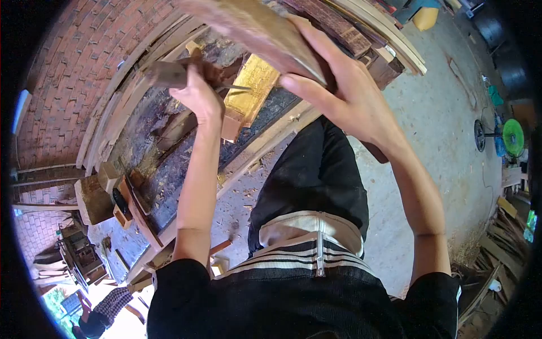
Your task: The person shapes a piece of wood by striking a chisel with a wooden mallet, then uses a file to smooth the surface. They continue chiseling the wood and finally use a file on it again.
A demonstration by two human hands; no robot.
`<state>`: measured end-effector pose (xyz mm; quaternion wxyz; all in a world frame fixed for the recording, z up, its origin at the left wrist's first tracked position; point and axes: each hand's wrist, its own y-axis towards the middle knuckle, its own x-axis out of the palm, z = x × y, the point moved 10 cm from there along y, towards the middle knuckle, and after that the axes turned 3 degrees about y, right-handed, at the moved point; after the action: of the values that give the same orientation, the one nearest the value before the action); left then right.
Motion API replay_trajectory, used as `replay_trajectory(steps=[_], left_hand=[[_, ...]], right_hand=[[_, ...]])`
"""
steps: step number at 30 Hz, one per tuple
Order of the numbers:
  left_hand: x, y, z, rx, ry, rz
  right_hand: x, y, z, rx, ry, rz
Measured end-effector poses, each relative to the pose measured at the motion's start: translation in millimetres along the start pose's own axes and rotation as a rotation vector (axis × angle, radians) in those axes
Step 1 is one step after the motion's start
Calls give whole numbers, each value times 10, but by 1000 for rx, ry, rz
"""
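Observation:
My right hand point(350, 93) grips a long, dark brown wooden board point(259, 34), raised at the top centre, its thumb on the near edge and fingers over the far side. At the left, my left hand point(200, 93) is closed round a dark wooden tool or block point(169, 73), blurred, with a thin pointed part sticking out to the right. Between the hands, a yellowish wood block point(251, 85) lies on the dark workbench point(276, 104).
Long planks point(132, 79) line the bench by the brick wall point(84, 68). A hand saw point(132, 200) and wooden blocks point(93, 198) lie lower left. A green fan point(512, 137) stands at right. Another person point(104, 311) is at the lower left.

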<state>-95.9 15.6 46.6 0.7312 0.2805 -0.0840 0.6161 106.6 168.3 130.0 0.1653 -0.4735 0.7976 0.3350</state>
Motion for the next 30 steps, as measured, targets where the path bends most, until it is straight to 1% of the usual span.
replay_trajectory(steps=[1,2,4,5,7,8,10,11,12,13,15,16,17,18,19,21,22,23,25,26,27,28,29,30], left_hand=[[-47,28,44,3,-21,61],[-55,31,43,-5,-18,54],[61,13,60,2,69,-103],[63,-16,38,-2,70,-105],[215,-131,27,62,166,-232],[257,-181,13,13,143,-242],[299,-198,-70,-53,104,-309],[344,-202,-139,-102,57,-356],[384,-216,-167,-105,61,-412],[451,-283,-98,-79,19,-436],[577,-371,85,71,178,-483],[498,-394,14,49,297,-521],[262,-301,-280,228,476,-466],[45,-257,-605,427,694,-499],[-86,-257,-798,628,909,-520],[-226,-188,-902,622,923,-536],[-310,-182,-975,608,947,-556],[-407,-198,-1032,587,975,-583],[-547,-217,-1117,553,1026,-638],[-563,-183,-1129,548,1050,-660],[-551,-136,-1117,550,1074,-686],[-476,-65,-1084,563,1092,-712],[-169,-118,-509,272,531,-526],[35,-103,-218,141,296,-415]], right_hand=[[-24,-77,39,8,4,3],[-52,-157,113,40,13,24],[-66,-267,234,97,25,42],[-51,-278,253,101,25,43],[-55,-281,262,80,20,72],[-65,-260,256,93,21,78],[-108,-123,49,-14,115,71],[-208,-8,-128,-172,130,139],[-302,68,-327,-329,143,204],[-357,128,-431,-311,140,214],[-353,289,-675,-212,213,65],[-313,358,-781,-168,250,-11],[-212,422,-831,-127,287,-88],[-344,301,-975,-564,68,301],[-338,249,-960,-568,63,301],[46,280,-742,-290,-325,-101],[55,302,-645,-171,-217,-226],[-43,308,-685,-165,-211,-234],[-210,209,-1027,-428,220,-307],[-106,276,-777,-341,1,130],[-66,228,-756,-349,2,138],[68,240,-656,-239,-102,2],[176,226,-530,-127,-208,-124],[149,211,-495,-139,-223,-98]])
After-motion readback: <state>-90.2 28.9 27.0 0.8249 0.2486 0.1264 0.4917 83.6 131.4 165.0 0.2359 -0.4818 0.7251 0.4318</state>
